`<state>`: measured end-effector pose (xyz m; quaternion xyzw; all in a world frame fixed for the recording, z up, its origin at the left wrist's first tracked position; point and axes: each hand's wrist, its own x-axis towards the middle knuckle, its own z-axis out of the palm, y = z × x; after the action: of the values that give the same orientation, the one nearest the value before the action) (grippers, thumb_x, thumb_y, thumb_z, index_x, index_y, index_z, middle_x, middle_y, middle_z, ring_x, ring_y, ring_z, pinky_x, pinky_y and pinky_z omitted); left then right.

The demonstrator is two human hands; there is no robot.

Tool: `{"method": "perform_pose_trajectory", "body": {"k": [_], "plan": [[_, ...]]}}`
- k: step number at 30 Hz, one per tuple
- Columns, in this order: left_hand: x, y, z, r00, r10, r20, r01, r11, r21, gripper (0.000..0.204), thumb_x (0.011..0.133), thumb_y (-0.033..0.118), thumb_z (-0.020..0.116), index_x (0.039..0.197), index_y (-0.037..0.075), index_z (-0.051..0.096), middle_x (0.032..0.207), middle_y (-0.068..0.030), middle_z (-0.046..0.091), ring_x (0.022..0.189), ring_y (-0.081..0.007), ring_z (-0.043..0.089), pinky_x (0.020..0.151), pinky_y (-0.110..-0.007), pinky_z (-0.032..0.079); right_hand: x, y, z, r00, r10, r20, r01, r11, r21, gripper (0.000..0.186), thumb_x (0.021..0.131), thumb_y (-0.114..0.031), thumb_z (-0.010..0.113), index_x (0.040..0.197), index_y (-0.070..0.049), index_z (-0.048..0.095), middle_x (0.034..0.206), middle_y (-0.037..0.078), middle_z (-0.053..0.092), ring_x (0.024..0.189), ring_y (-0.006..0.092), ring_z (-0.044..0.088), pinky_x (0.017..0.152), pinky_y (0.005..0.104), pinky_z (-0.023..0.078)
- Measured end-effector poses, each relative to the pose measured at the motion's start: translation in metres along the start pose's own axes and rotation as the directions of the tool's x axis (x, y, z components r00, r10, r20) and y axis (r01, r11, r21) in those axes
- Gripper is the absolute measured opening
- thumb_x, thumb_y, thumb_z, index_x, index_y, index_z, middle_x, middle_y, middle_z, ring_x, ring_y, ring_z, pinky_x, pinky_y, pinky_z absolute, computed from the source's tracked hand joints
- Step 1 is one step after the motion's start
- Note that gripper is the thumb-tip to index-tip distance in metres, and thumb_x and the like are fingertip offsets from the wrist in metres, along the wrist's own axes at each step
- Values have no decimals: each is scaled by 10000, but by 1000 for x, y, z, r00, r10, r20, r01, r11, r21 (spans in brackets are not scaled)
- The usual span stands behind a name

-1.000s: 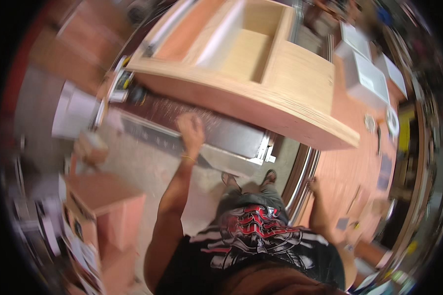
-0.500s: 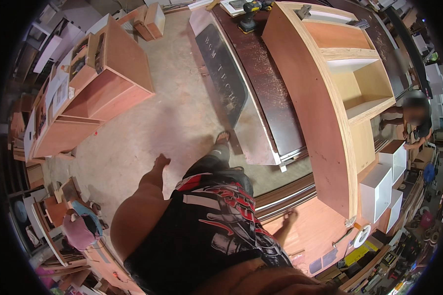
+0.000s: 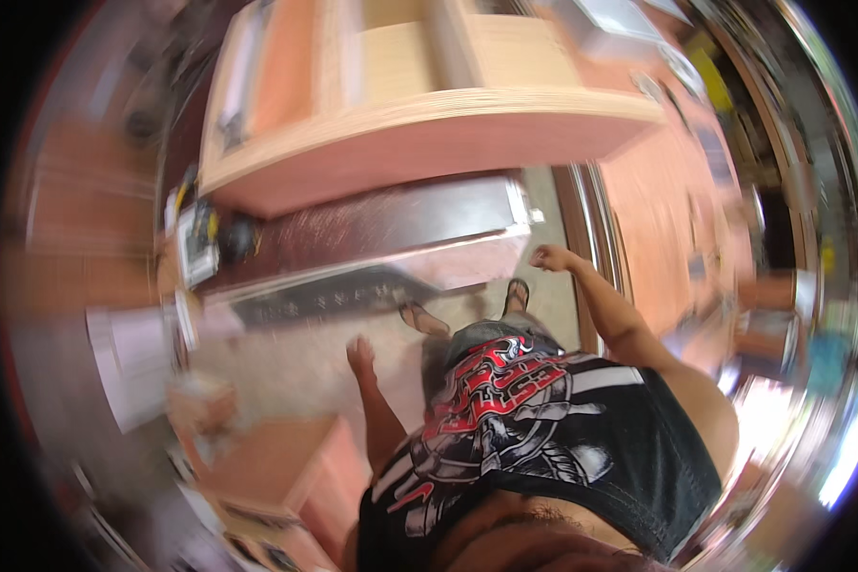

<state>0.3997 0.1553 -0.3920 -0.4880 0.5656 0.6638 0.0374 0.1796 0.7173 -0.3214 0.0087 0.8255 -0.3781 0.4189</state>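
My left hand [image 3: 360,353] hangs over the concrete floor [image 3: 324,372], left of my legs; motion smears its fingers. My right hand [image 3: 551,257] is open, fingers loosely bent with nothing visible in them, near the right end of a dark red-brown workbench [image 3: 372,214] with a light front edge and a dark front plate. A wooden cabinet carcass [image 3: 429,133] with open compartments and a plywood edge lies across the bench, above my hands. A yellow-and-black drill [image 3: 229,236] sits at the bench's left end, blurred.
A pinkish plywood surface [image 3: 653,248] at the right carries white boxes [image 3: 615,29], a white roll [image 3: 682,71] and small tools, beside long dark strips [image 3: 582,267]. Another plywood cabinet [image 3: 267,448] stands at the lower left. The fisheye rim is motion-smeared.
My view has swung sharply since half a second ago, putting the bench crosswise ahead again. My right hand has risen toward the bench's end; my left hand is no longer near it, unlike a second ago.
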Motion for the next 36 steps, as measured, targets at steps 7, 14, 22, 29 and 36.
{"method": "perform_pose_trajectory", "body": {"k": [7,14,22,29,36], "plan": [[27,16,-64,918,-382,110,272,804,528,325,1013,356,538,790,122,569,622,8,511,478,-142,445,456,-290,366,-83,5,100,899,158,-408,-1,933,360,440,915,-427,713,1120,-39,680,982,119,725,858,217,687,790,383,554],[21,38,52,716,-413,563,-24,791,611,243,991,331,572,1113,121,588,910,-23,659,762,-170,609,656,-355,490,-188,152,195,710,618,-336,-304,701,645,398,880,-415,713,1048,-54,712,842,87,719,722,199,686,625,361,558],[-75,21,295,699,-330,634,-378,583,719,345,992,405,609,1171,111,585,1042,-38,686,821,-140,625,702,-318,508,-275,268,208,531,780,-331,-159,475,866,360,911,-380,693,1060,-53,713,824,48,703,636,151,633,553,322,519],[-134,-6,437,554,-486,676,-608,318,727,393,993,422,604,1240,118,572,1162,-73,659,965,-195,625,840,-384,505,-286,367,220,258,922,-289,39,289,957,386,924,-350,711,1128,-24,681,823,54,698,631,135,621,561,307,508],[-147,-26,604,505,-574,645,-714,142,686,323,1002,390,600,1104,87,640,983,-36,688,850,-135,637,713,-290,500,-231,369,196,296,934,-200,24,202,979,407,922,-362,705,1146,-23,679,944,88,730,745,148,668,651,330,542]]}}
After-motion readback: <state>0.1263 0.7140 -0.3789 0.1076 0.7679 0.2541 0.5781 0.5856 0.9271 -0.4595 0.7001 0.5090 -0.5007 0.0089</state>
